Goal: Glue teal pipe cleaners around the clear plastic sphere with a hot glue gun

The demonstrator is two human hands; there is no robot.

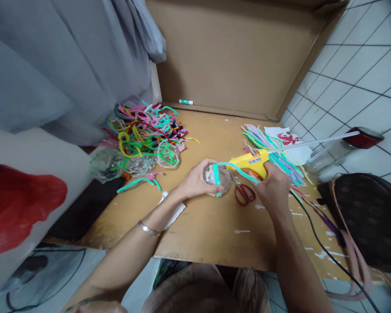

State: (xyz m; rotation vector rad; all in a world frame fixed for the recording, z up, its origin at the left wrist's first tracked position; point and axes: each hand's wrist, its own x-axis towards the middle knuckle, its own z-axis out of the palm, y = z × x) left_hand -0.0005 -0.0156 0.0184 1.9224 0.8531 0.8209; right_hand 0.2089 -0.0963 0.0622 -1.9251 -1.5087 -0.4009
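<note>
The left hand (200,179) grasps a clear rounded piece (226,181) above the middle of the table (211,237), fingers and thumb around its left side. A turquoise pipe cleaner (217,174) lies across the piece and arches over to the right hand (273,184); I cannot tell whether the fingers there pinch it. The right hand is wrapped around the handle of a yellow glue gun (252,162), its nozzle pointing left at the piece. A long, pale glue stick (313,142) juts from the gun's back.

Red-handled scissors (245,194) lie between the hands, and white paper (176,216) rests beneath the left forearm. Farther right are a bundle of pipe cleaners (280,157), a paper with a red design (289,138), a clear jar with a dark red lid (367,136) and a brown patterned bag (365,217). At left, wrapped clear pieces (140,165) sit before a multicoloured heap of pipe cleaners (143,124). Behind the table stands a cardboard panel (244,56).
</note>
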